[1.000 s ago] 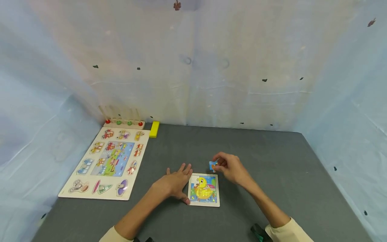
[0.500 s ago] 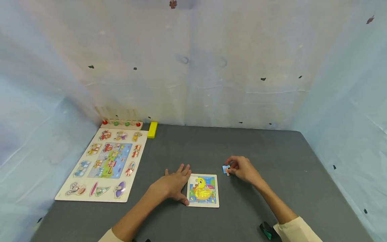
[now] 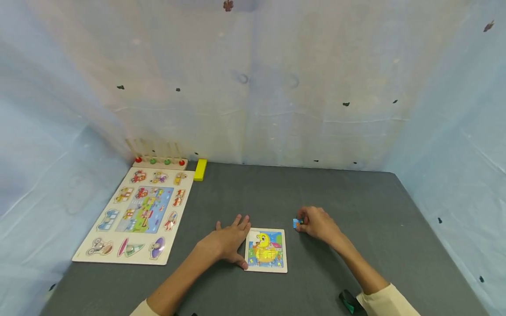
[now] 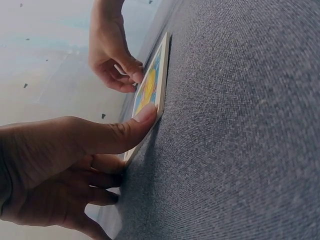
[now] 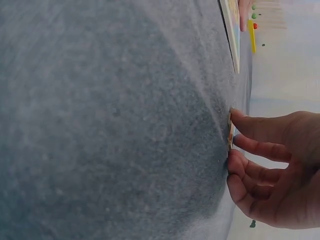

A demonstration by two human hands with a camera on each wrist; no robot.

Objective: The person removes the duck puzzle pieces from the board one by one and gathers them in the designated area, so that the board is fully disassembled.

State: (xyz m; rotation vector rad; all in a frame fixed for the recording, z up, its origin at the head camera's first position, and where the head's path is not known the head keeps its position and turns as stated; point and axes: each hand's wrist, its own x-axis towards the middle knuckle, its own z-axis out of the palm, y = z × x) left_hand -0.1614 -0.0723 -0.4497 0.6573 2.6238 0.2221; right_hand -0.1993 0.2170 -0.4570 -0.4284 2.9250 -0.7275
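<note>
A small square jigsaw puzzle (image 3: 266,252) with a yellow duck picture lies flat on the grey table, its upper left corner pale. Against its left edge rests my left hand (image 3: 227,242), fingers spread; in the left wrist view the thumb (image 4: 145,114) presses on the puzzle's rim. To the right of the puzzle, my right hand (image 3: 318,224) pinches a small blue and orange puzzle piece (image 3: 296,223) between thumb and fingers. The right wrist view shows this piece (image 5: 230,134) close at the tabletop, seen nearly edge-on and partly covered by the fingers.
A large wooden peg puzzle board (image 3: 183,215) with vehicle and toy shapes lies at the left. Behind it stands a rack (image 3: 160,165) with upright pegs and red and green beads, beside a yellow block (image 3: 200,170). Pale sheeting (image 3: 276,123) hangs around the table's back and sides.
My right hand has moved right, away from the duck puzzle, carrying the piece, and the piece has turned a little. My left hand has stayed at the puzzle's edge.
</note>
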